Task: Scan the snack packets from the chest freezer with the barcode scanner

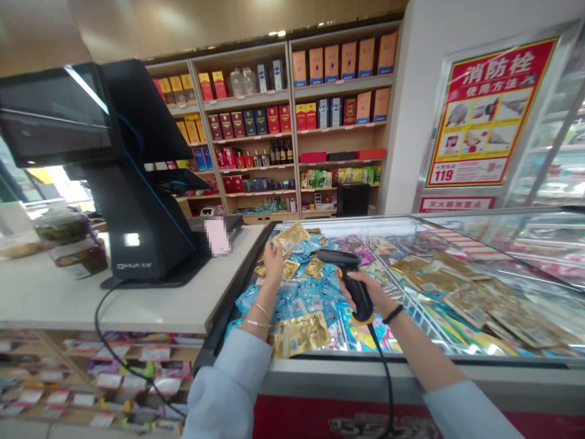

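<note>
Two hands work above a glass-topped chest freezer. The left hand lifts a gold foil packet, its fingers closed narrowly on the packet's lower edge, just above a heap of blue sachets and other gold packets. The right hand has its fingers wrapped fully around the grip of a black corded barcode scanner, whose head points left toward the raised packet, close to it but not touching. The scanner's black cable drops over the freezer's front edge.

Thin bracelets circle the left wrist, a black band circles the right, and pale blue sleeves cover both forearms. Left of the freezer, a white counter surface carries a black point-of-sale terminal, a pixelated patch beside it, and lidded jars. Farther back, wooden shelves hold boxed liquor and bottles, while a red-and-yellow fire hydrant poster hangs on the right.
</note>
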Demonstrator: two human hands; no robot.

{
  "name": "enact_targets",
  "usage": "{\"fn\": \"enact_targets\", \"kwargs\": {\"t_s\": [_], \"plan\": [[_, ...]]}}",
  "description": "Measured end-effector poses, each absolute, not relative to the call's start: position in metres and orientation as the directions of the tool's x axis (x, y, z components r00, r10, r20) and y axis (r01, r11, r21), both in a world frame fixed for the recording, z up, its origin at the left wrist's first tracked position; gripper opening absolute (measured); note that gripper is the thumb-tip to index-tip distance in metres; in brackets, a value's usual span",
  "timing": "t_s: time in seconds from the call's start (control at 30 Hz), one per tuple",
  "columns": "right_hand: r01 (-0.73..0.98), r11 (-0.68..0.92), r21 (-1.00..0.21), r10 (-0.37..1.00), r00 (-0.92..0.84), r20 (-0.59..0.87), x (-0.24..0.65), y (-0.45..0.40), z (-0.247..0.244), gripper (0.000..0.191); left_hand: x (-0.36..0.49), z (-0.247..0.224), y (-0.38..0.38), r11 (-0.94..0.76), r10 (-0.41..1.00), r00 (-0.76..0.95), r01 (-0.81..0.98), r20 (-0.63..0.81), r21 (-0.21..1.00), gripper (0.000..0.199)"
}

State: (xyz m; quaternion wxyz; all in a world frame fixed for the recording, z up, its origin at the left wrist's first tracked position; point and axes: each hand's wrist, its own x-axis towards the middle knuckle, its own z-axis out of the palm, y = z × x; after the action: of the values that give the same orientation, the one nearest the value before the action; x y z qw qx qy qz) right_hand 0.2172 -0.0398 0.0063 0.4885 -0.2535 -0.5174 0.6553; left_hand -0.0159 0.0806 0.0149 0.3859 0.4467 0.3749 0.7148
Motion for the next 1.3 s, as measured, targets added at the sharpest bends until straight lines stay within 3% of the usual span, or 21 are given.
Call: {"fn": "enact_targets", "kwargs": {"t_s": [0.5, 1.3], "plan": [[-0.338, 0.135, -0.931, 0.906, -0.339, 0.254, 0.215, -0.046, 0.01, 0.031, -0.01, 0.01, 0.08, -0.442, 0.88, -0.27, -0.165, 0.39, 0.882, 0.023], [-0.318, 0.089, -0.944, 0.897, -0.386, 0.215, 0.215, -0.051, 0.011, 0.029, -0.01, 0.009, 0.08, -0.426, 0.896, -0.242, -0.223, 0.373, 0.877, 0.025]]}}
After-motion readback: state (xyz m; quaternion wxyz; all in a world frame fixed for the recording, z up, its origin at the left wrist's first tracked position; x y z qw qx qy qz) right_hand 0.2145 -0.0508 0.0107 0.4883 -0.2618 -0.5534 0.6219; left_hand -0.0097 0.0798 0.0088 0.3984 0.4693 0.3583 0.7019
